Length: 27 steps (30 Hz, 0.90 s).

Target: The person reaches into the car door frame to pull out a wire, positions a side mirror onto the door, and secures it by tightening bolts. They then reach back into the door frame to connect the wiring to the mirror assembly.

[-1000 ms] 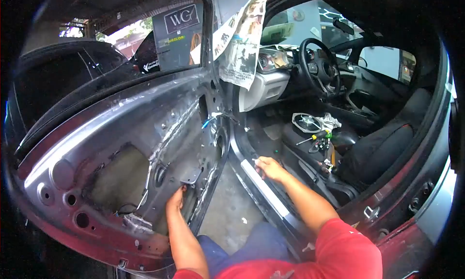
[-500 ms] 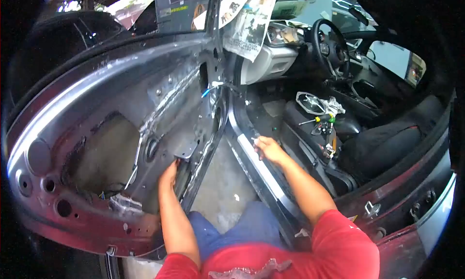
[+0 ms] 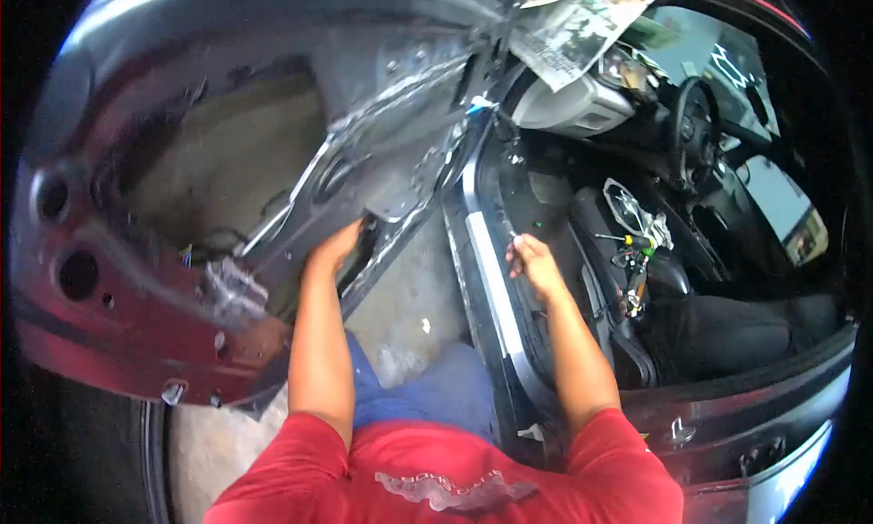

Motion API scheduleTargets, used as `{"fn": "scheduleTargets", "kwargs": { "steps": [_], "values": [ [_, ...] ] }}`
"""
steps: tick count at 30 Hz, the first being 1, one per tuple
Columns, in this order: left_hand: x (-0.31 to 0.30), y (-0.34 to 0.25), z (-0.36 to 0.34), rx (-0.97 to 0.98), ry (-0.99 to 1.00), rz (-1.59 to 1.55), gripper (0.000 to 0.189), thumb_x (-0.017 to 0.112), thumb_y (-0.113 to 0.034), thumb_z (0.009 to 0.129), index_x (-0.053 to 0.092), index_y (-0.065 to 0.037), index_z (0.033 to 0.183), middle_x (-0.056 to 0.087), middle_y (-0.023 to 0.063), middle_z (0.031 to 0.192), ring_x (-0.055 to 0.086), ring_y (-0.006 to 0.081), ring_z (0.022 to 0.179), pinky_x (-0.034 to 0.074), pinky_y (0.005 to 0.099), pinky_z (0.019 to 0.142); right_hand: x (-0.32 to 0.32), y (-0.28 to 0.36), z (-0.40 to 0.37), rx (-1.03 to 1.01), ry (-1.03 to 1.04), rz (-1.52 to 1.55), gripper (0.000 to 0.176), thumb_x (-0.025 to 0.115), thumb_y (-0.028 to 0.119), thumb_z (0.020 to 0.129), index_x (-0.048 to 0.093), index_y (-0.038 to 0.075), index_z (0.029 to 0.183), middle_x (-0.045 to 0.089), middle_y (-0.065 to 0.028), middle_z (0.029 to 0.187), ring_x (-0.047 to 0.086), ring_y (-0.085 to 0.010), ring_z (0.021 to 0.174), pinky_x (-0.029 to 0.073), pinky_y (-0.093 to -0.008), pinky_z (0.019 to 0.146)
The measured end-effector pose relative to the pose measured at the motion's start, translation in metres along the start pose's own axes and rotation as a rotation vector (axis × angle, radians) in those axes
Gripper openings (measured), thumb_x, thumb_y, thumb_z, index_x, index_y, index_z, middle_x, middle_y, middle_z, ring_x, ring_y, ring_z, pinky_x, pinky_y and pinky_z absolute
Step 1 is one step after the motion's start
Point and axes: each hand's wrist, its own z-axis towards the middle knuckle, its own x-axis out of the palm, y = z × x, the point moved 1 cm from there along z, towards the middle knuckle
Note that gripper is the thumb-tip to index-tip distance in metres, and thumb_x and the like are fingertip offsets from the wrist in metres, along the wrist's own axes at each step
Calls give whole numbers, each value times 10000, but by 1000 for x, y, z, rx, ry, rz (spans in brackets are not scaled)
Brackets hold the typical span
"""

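Note:
My left hand reaches into an opening at the lower front of the stripped car door. Its fingers are hidden behind the metal, beside a flat plate on the door. Over the door sill, near the silver sill strip, my right hand is raised with curled fingers and the thumb pressed to them. A tiny pale spot shows at its fingertips, too small to name.
On the seat lie a screwdriver with a yellow-green handle, an oval frame-like part and several small tools. Newspaper hangs by the windscreen pillar. A blue connector sits near the hinge. The steering wheel is beyond.
The view has tilted down and turned left, so the door and seat appear shifted. My left hand stays in the door opening; my right hand stays closed above the sill.

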Motion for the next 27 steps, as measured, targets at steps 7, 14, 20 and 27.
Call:
{"fn": "scheduleTargets", "kwargs": {
  "steps": [7, 14, 20, 27],
  "values": [
    [4, -32, -16, 105, -100, 202, 368, 639, -413, 1059, 726, -64, 1138, 670, 12, 1005, 570, 174, 933, 497, 368, 852, 11, 2, 0, 11, -11, -60, 331, 524, 324, 1138, 666, 59, 999, 682, -41, 884, 563, -104, 632, 546, -302, 614],
    [5, -52, -36, 34, -36, -145, 318, 720, -365, 1017, 764, -53, 1059, 708, 42, 989, 608, 180, 911, 498, 363, 853, 26, 3, -2, 41, 55, -48, 312, 520, 301, 1138, 673, 60, 1014, 690, -45, 903, 528, -98, 657, 553, -309, 655],
    [12, -38, -26, 114, -100, -169, 322, 803, -329, 959, 779, -26, 1068, 735, 43, 972, 633, 184, 909, 507, 368, 853, 24, -2, -2, 43, 56, -39, 306, 514, 286, 1139, 675, 66, 1002, 687, -45, 901, 534, -101, 670, 552, -306, 655],
    [9, -23, -17, 137, -35, 73, 475, 701, -476, 990, 782, -88, 1252, 775, 125, 1138, 682, 219, 1029, 511, 349, 951, 18, -6, -2, 39, 23, -68, 306, 513, 281, 1142, 673, 53, 1016, 681, -50, 890, 534, -102, 663, 554, -308, 652]
  ]
}}
